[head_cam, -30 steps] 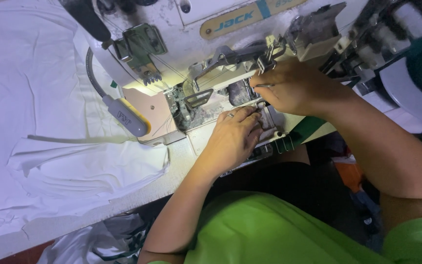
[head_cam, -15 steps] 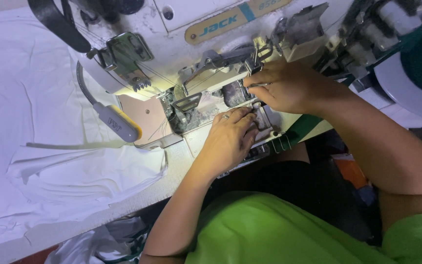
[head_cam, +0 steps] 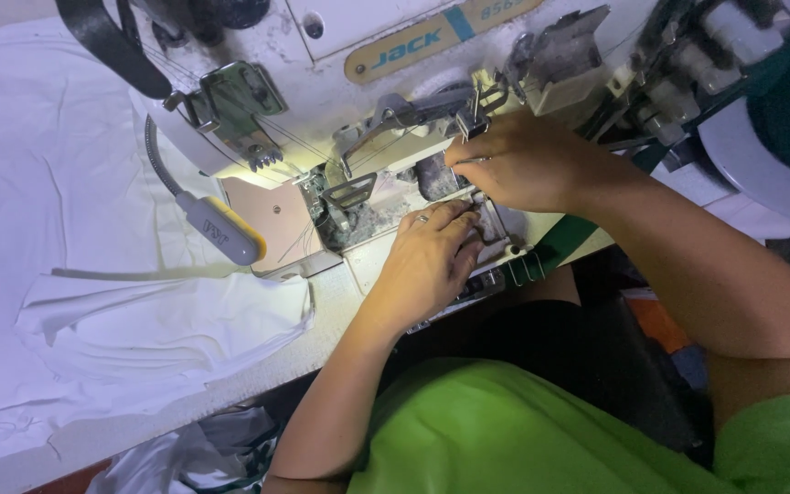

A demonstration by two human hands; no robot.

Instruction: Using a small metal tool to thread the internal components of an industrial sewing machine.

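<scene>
A white industrial sewing machine (head_cam: 358,37) fills the top of the head view, its lower front opened to show linty metal parts (head_cam: 368,215). My left hand (head_cam: 427,265) lies on the machine bed with its fingertips pushed into that open part. A ring shows on one finger. My right hand (head_cam: 523,165) is just above it, its fingers pinched on a thin metal piece (head_cam: 468,161) by the needle area. The fingertips of both hands nearly touch. What the left fingers touch is hidden.
A grey and yellow gooseneck lamp (head_cam: 226,229) lights the bed. White fabric (head_cam: 139,329) lies spread over the table (head_cam: 322,320) at left. More cloth hangs below the table edge (head_cam: 185,457). A dark belt (head_cam: 107,46) loops at top left. A large thread cone (head_cam: 779,137) sits at right.
Both hands stay at the open front of the machine. The left fingers have crept slightly further in, and the view has shifted a little.
</scene>
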